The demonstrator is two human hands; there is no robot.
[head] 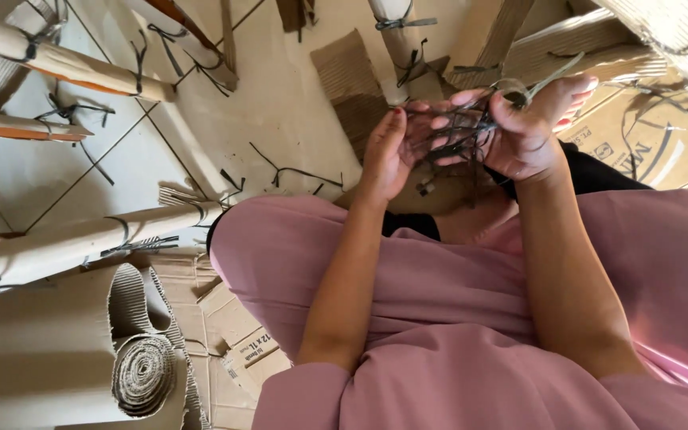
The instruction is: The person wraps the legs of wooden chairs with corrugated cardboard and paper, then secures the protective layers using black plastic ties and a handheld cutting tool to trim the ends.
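Both hands, left [386,155] and right [523,131], clasp a tangled bundle of thin dark ties [459,135]; light, springy, likely best pinched mid-bundle.

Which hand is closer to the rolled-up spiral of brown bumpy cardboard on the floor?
The left. The left hand is up above and to the right of the rolled spiral of brown corrugated cardboard; the right hand is farther right still, gripping the tangle of dark thin straps.
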